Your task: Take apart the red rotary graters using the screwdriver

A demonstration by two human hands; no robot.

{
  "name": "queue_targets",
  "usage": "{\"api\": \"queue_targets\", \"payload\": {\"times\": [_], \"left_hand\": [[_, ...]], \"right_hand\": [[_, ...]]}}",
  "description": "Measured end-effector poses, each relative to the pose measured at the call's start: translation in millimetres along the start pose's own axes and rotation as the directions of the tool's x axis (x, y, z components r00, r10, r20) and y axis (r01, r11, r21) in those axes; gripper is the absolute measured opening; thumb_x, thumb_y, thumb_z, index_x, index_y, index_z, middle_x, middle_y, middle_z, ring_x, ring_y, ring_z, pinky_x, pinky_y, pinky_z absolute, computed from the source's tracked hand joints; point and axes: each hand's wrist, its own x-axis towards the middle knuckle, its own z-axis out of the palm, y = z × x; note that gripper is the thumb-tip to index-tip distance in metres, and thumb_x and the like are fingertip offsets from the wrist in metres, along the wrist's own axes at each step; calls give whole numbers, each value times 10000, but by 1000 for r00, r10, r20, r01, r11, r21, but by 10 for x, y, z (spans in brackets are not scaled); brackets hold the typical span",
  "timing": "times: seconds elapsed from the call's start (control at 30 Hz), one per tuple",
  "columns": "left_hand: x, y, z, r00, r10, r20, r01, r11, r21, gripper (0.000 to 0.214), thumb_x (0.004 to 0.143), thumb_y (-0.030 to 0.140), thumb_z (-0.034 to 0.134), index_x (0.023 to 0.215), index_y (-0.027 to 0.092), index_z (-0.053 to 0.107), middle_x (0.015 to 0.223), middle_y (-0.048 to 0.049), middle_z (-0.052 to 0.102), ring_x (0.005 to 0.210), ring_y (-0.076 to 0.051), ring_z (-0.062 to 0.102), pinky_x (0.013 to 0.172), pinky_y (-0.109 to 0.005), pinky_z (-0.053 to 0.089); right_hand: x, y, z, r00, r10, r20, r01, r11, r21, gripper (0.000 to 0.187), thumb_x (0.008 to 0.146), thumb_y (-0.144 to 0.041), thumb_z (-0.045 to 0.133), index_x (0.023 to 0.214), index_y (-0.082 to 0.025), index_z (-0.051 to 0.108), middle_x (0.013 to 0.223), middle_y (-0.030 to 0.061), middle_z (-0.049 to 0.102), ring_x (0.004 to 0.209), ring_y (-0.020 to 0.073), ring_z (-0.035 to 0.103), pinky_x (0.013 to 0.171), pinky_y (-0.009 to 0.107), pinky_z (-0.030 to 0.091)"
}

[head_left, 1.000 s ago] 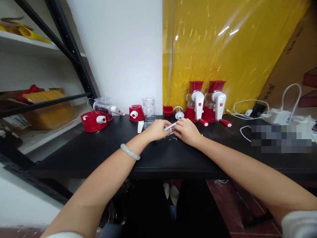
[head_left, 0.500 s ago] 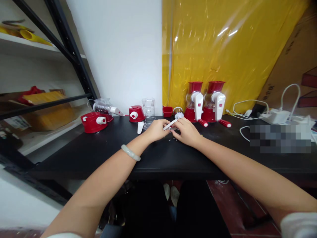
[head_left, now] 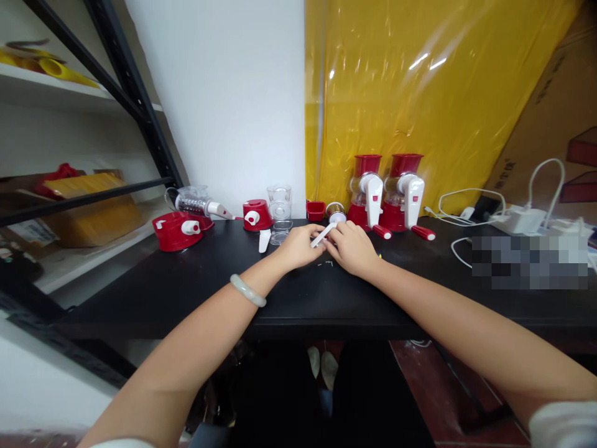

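A slim white strip-like part [head_left: 323, 235] slants between my two hands above the black table [head_left: 196, 295]. My left hand [head_left: 301, 246] pinches its lower end, while the fingers of my right hand [head_left: 353, 249] close around its upper end. Whatever else lies between the fingertips is hidden. Small white bits [head_left: 329, 262] lie on the table just below the hands. Behind my right hand rests a metal grater drum [head_left: 334, 210], beside a small red hopper [head_left: 316, 210]. A white crank piece [head_left: 264, 240] stands left of my left hand.
Two assembled red-and-white rotary graters [head_left: 366, 193] stand at the back right. Left of centre are a red base [head_left: 257, 214], a clear plastic housing [head_left: 280, 211] and another red base [head_left: 177, 231]. White cables and a charger [head_left: 525, 218] lie at right; a shelf rack [head_left: 144, 118] borders the left.
Both hands stay close together on the white part, shifting only slightly. The part has moved a little to the right. The small white bits look slightly rearranged.
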Motion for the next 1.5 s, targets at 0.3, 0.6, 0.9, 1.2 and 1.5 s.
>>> {"api": "queue_targets", "payload": {"times": [0.3,0.6,0.9,1.2,1.5], "left_hand": [[-7,-50,30,1000,27,-11,-28,997,-74,602,732,150,685,1303,159,497,1089,-85,693,888,-185,690,851,-309,541],[-4,-100,-24,996,76,-43,-75,997,23,606,742,147,674,1316,192,488,1111,-73,689,968,-214,674,858,-336,538],[13,-104,-25,982,191,7,-191,981,-29,524,736,94,637,1248,186,580,1245,-84,642,1010,-211,658,899,-340,532],[-17,-74,-47,968,238,73,-232,969,-85,524,735,86,614,1246,193,569,1218,-75,652,926,-181,678,870,-322,536],[-11,-98,-26,976,196,97,-186,977,-104,521,707,106,648,1217,186,574,1175,-88,671,914,-194,685,845,-325,537]], "right_hand": [[9,35,6,999,25,35,-28,997,77,233,944,-382,469,932,-171,569,936,119,590,830,248,489,688,359,352],[19,194,48,954,275,-118,-201,880,430,145,882,-293,524,989,-198,495,896,84,525,841,247,521,760,395,455],[19,236,71,953,272,-132,-164,831,531,580,783,-297,674,1310,-236,438,1214,138,436,1211,319,437,1014,519,396],[7,272,159,972,221,-74,-113,725,680,454,771,-256,672,1190,-220,501,1127,110,562,1074,277,562,936,466,454],[15,240,149,965,259,-44,-157,702,694,289,719,-242,698,971,-221,559,960,59,560,916,239,575,791,405,480]]}}
